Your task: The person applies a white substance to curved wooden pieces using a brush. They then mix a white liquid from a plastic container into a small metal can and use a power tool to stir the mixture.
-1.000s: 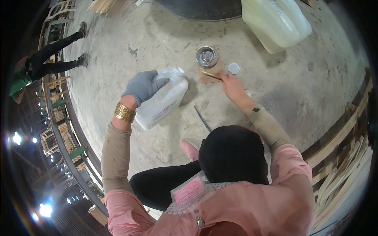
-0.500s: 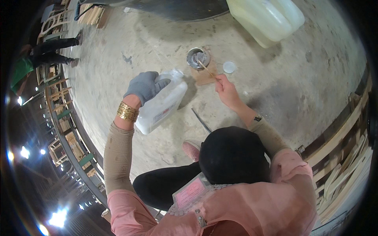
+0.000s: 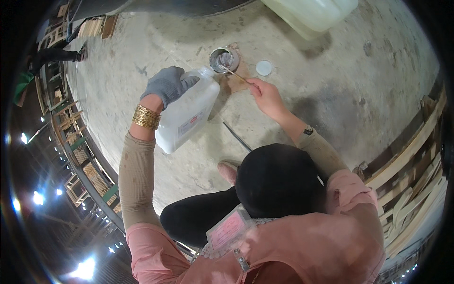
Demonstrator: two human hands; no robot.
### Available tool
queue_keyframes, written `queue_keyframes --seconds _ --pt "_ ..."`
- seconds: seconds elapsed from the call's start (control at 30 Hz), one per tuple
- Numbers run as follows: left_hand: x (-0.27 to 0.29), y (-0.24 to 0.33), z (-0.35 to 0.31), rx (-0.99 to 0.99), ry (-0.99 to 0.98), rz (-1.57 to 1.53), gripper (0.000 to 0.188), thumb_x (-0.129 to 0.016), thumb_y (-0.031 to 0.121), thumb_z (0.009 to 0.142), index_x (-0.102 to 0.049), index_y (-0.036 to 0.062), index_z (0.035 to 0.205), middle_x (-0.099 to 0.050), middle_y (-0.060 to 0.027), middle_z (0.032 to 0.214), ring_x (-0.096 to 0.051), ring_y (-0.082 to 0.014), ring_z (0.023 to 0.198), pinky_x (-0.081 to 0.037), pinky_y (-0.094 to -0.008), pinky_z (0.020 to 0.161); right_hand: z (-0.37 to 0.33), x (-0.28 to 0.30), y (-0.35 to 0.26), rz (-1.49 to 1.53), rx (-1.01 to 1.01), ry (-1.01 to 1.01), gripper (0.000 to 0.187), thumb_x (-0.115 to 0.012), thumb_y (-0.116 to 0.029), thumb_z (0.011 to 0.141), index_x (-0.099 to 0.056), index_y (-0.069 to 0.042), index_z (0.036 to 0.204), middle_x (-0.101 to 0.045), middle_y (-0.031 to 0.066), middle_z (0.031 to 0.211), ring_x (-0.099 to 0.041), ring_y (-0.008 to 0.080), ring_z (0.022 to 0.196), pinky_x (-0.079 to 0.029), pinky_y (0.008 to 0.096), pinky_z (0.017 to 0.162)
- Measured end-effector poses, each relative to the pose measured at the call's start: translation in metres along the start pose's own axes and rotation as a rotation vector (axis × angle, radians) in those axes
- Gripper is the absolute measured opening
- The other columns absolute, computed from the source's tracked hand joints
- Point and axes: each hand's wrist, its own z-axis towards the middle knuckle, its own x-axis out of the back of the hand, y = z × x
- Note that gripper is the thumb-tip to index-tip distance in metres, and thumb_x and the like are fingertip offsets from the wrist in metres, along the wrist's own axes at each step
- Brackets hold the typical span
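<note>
My left hand (image 3: pixel 166 87), in a grey glove, is closed on the upper part of a translucent white plastic jug (image 3: pixel 187 116). The jug leans so that its neck comes up beside a small open can (image 3: pixel 224 60) with grey paste-like stuff inside. Bare, my right hand (image 3: pixel 267 98) pinches a thin wooden stick (image 3: pixel 236 75), and the stick's far end reaches into the can. Beneath the can lies a brown piece of board (image 3: pixel 238 81). A round pale lid (image 3: pixel 264 68) rests on the floor just right of it.
A larger jug of yellowish liquid (image 3: pixel 314 16) stands at the far right. Near my foot, a dark thin rod (image 3: pixel 236 136) lies on the concrete floor (image 3: pixel 307 75). Wooden slats (image 3: pixel 409 151) line the right side; wooden frames and a person's leg (image 3: pixel 59 56) show at left.
The jug's neck has come closer to the can, with my left hand still on it. My right hand keeps the stick in the can. The whole view has shifted a little.
</note>
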Motion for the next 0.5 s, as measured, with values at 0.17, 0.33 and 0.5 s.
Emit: queue_keyframes --seconds 0.17,0.33,0.5 --pt "0.002 0.004 0.013 -0.011 -0.004 0.049 0.054 -0.053 0.053 0.079 -0.065 0.0010 0.088 -0.064 -0.0185 0.079 -0.062 -0.0328 0.077 -0.046 -0.0395 0.070 0.005 0.006 0.001 -0.044 -0.010 -0.002 0.023 -0.052 -0.011 0.084 -0.058 -0.005 0.105 -0.061 0.0163 0.078 -0.057 0.0279 0.065 -0.045 0.0332 0.061" --pt "0.004 0.011 0.023 -0.028 -0.006 0.066 0.053 -0.053 0.052 0.079 -0.065 0.0009 0.087 -0.063 -0.0185 0.076 -0.062 -0.0317 0.072 -0.046 -0.0390 0.068 0.010 0.010 0.001 -0.087 0.008 0.004 0.025 -0.051 -0.010 0.083 -0.059 -0.006 0.106 -0.061 0.0177 0.093 -0.057 0.0347 0.084 -0.047 0.0387 0.072" --pt "0.003 0.011 0.033 -0.033 -0.039 0.072 0.052 -0.054 0.050 0.079 -0.064 0.0002 0.083 -0.062 -0.0182 0.072 -0.062 -0.0307 0.066 -0.047 -0.0383 0.063 0.014 0.017 -0.006 -0.103 -0.031 -0.040 0.026 -0.050 -0.009 0.083 -0.060 -0.005 0.106 -0.061 0.0174 0.097 -0.057 0.0347 0.089 -0.046 0.0394 0.075"
